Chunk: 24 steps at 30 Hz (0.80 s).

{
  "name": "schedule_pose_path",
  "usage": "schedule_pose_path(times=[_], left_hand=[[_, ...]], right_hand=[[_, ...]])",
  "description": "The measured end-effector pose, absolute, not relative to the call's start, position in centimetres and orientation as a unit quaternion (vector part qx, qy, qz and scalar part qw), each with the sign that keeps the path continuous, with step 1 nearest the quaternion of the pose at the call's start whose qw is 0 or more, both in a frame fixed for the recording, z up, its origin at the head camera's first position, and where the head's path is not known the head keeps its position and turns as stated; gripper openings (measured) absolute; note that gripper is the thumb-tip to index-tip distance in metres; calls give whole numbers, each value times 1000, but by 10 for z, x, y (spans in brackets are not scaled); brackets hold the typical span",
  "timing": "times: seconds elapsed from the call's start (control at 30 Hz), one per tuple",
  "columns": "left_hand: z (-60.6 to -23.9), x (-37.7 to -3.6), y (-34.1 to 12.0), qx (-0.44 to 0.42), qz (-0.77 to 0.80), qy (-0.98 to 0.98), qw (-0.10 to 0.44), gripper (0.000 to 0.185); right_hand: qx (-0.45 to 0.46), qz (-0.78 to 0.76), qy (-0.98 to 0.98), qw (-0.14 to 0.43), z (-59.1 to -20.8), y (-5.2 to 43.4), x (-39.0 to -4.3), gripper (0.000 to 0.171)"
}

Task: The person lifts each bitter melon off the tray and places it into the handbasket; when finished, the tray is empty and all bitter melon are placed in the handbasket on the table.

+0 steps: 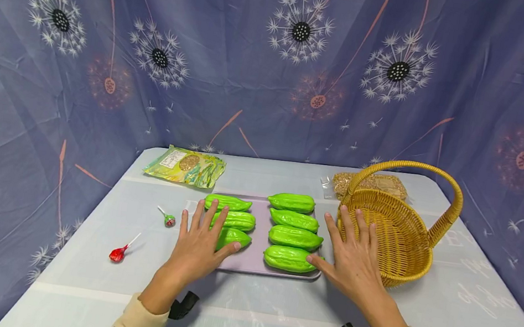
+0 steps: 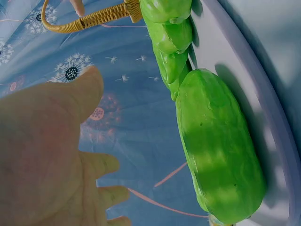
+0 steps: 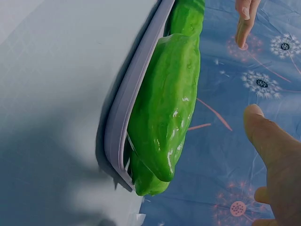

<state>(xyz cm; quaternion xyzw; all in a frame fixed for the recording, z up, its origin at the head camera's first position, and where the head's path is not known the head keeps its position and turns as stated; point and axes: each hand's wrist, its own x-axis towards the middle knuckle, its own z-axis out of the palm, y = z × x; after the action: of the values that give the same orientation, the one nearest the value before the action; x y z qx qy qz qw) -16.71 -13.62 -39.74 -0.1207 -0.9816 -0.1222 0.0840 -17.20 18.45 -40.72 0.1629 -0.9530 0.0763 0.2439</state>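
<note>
Both hands hover flat and released over a pale desk (image 1: pixel 271 310), fingers spread, grasping nothing. Farthest out at nine o'clock, a red foil-wrapped lollipop (image 1: pixel 118 254) and a smaller green-and-red one (image 1: pixel 169 220) lie well apart from the work. Toward eleven o'clock rests a yellow-green printed snack packet (image 1: pixel 186 166).

The left hand (image 1: pixel 200 244) sits above the left edge of a flat lilac plastic tray (image 1: pixel 258 241), its fingertips over the nearer of three glossy green ridged plastic gourds (image 1: pixel 233 220) lined in the tray's left column; from the head view it is not certain whether skin touches them. In the left wrist view the palm (image 2: pixel 42 160) stands just beside the nearest gourd (image 2: pixel 218 150), apart from it.

Four more green gourds (image 1: pixel 294 238) fill the right column, laid crosswise in parallel, seemingly so that each can be lifted singly. The right hand (image 1: pixel 353 263) is at the tray's right rim, thumb tip against the nearest gourd (image 1: pixel 289 259); the right wrist view shows that gourd (image 3: pixel 164 113) overhanging the rim.

At two o'clock a woven yellow wicker basket with an arched handle (image 1: pixel 401 244) stands tilted just beside the right hand, likely kept within easy reach. Behind it lies a clear bag of brown grain (image 1: pixel 375 184).
</note>
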Motion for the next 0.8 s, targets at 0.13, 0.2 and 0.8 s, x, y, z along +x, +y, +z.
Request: schedule_pose_path(times=[0.13, 0.2, 0.8], left_hand=[[-396, -166, -138, -118, -127, -981, 82, 83], [-396, -166, -139, -117, -130, -981, 84, 83], [-397, -166, -153, -122, -166, -973, 104, 79]], right_hand=[[165, 79, -952, 245, -407, 184, -172, 96], [166, 80, -952, 245, -407, 184, -172, 96], [177, 90, -947, 253, -407, 184, -172, 93]])
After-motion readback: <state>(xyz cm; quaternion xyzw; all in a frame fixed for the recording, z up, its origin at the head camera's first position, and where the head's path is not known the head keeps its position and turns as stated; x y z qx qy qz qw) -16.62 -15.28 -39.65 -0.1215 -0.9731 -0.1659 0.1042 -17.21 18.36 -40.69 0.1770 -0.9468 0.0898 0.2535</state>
